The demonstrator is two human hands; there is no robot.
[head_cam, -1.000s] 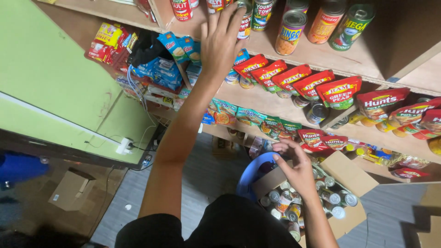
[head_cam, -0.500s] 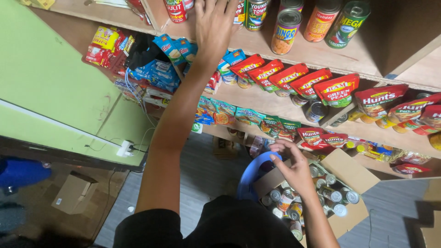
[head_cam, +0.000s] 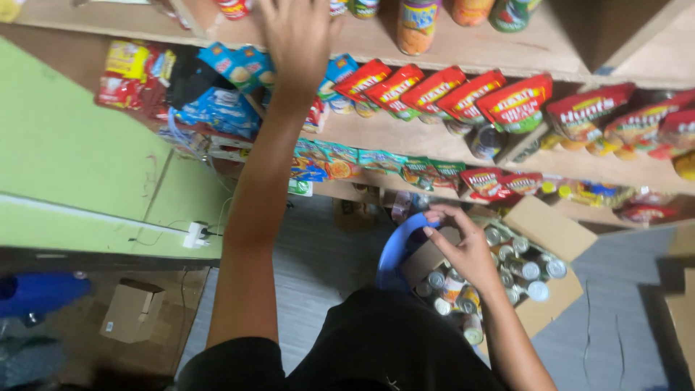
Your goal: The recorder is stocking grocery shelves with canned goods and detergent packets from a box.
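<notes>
- Left hand stayed raised at the top shelf front edge, fingers spread, grasping nothing.
- Right hand stayed over the carton of cans; grip could not be told.

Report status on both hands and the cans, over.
Left hand open, up at top shelf cans. Right hand open, down over box of cans. Nothing held. Box flap beside right hand.

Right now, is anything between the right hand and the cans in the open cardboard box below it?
Nothing visible. The right hand hangs directly above the cans in the cardboard box, whose flaps are folded open. The blue tub stands beside it, not between.
</notes>
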